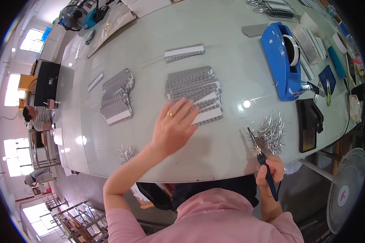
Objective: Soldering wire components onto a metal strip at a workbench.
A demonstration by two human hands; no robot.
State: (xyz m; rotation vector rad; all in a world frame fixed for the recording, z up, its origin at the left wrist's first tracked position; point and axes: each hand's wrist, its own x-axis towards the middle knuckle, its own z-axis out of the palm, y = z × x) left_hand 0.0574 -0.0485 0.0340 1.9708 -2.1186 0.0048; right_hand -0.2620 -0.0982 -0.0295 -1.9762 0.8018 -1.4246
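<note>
My right hand [271, 172] grips a soldering iron [262, 159] by its dark blue handle, its metal tip pointing up and away from me. Beside that tip lies a pile of short silvery wire pieces [270, 133]. My left hand [172, 129], with a ring on one finger, has its fingers stretched out over the near left edge of a stack of grey segmented strips [190, 83]. Whether the fingertips touch the strips I cannot tell. White faces show on some strips of this stack. A second stack of grey strips [117, 95] lies farther left.
A single strip pair [184, 52] lies beyond the middle stack. On the right stand a blue tape dispenser [280, 60] and a black soldering iron stand [309, 123]. More silvery wires [127, 154] lie near the front edge. A fan [346, 190] stands at lower right.
</note>
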